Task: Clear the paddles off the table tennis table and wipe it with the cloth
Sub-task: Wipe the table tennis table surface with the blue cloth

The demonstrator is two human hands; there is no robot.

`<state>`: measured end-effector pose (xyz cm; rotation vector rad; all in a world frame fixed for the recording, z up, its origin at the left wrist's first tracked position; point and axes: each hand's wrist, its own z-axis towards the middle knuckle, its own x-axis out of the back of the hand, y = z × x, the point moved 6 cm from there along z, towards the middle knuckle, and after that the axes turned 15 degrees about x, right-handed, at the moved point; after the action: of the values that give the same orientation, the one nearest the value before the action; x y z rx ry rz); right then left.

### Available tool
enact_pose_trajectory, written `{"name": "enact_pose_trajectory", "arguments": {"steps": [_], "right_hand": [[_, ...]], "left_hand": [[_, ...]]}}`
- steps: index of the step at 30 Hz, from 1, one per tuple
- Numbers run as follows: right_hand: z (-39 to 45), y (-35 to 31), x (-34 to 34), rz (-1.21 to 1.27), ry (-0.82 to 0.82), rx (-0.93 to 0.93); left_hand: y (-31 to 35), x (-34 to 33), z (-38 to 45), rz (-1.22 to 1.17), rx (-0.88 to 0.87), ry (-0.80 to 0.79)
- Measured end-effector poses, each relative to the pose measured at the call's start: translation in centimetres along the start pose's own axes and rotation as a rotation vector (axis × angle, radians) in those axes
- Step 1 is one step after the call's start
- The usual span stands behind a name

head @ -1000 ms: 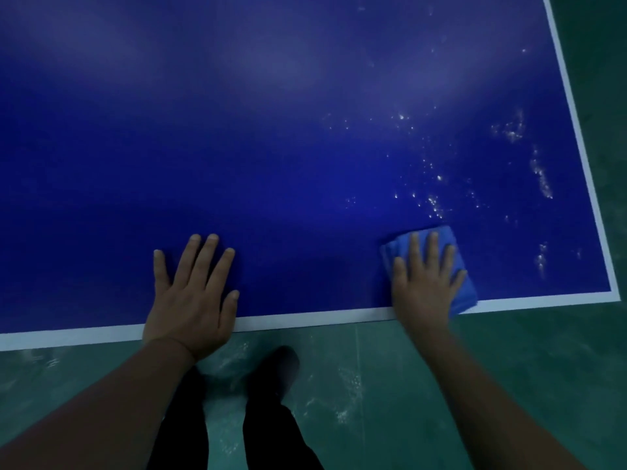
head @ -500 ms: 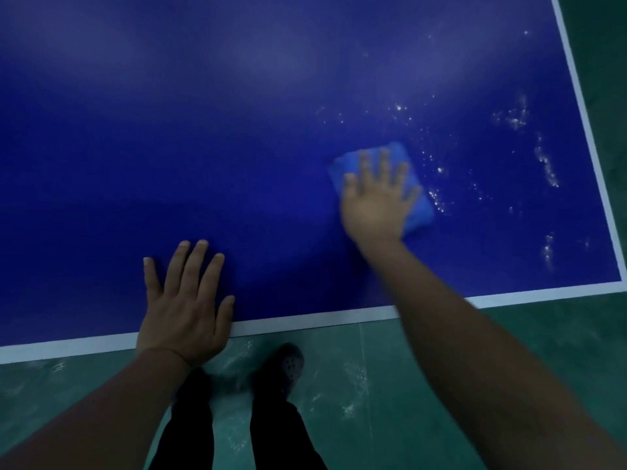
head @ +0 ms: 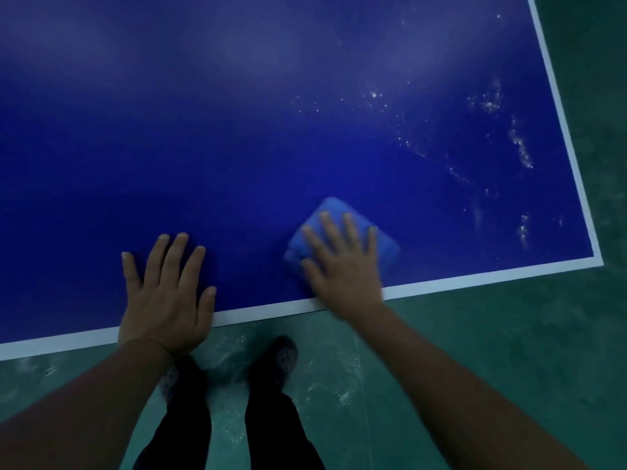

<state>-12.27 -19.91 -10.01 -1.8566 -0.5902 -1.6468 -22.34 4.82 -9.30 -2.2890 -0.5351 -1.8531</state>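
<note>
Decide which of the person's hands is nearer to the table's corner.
Right. The right hand presses the blue cloth not far from the table's corner; the left hand lies flat by the near edge, farther from it.

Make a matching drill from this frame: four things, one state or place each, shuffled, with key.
Things:
1. left hand
2. folded blue cloth
3. white specks
4. dark perforated shoes

States:
A. scattered on the blue table tennis table toward its right edge
B. on the green floor below the near edge
C. flat on the table, holding nothing
D. pressed under the right hand

Pairs: 1-C, 2-D, 3-A, 4-B
</note>
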Motion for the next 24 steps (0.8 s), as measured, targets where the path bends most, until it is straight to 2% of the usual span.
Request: {"name": "enact_pose_trajectory", "arguments": {"steps": [4,6,7,9,10,13,14,15,16,19,20,22,24], "right_hand": [[-6.5,15.3,2.1,0.016,-0.019,-0.763],[-7.7,17.2,2.7,0.083,0.035,-0.982],[-6.9,16.3,2.5,0.088,0.052,-0.997],[-3.7,11.7,1.9,0.058,0.044,-0.85],[-1.9,8.2,1.5,0.044,0.046,-0.699],[0.2,-2.8,0.2,0.005,-0.009,0.026],[-0.2,-3.8,0.0,-0.016,-0.05,0.223],[-0.4,-2.9,0.1,-0.025,-0.076,0.327],[-0.3,-0.9,0.4,-0.031,-0.074,0.313],[0.6,6.7,1.7,-0.02,-0.063,-0.059],[0.9,7.5,1.9,-0.032,-0.06,-0.119],[2.0,5.9,1.9,-0.059,-0.063,-0.058],[3.5,2.7,1.5,-0.037,-0.079,0.105]], "left_hand": [[0.0,0.1,-0.1,0.014,0.0,-0.011],[0.1,0.1,-0.1,0.013,0.003,-0.011],[0.1,0.2,-0.1,0.016,0.004,-0.012],[0.2,0.2,0.0,0.019,0.002,-0.008],[0.2,0.2,0.0,0.018,0.001,-0.004],[0.1,0.3,-0.2,0.019,0.006,0.014],[0.1,0.3,-0.1,0.019,0.004,0.017],[0.1,0.2,-0.1,0.023,0.0,0.017],[0.0,0.2,0.0,0.029,0.0,0.015],[-0.1,0.1,0.0,0.046,0.005,0.015],[-0.1,0.1,0.0,0.05,0.002,0.02],[-0.1,0.2,0.1,0.046,-0.002,0.034],[0.0,0.2,0.1,0.04,0.008,0.043]]}}
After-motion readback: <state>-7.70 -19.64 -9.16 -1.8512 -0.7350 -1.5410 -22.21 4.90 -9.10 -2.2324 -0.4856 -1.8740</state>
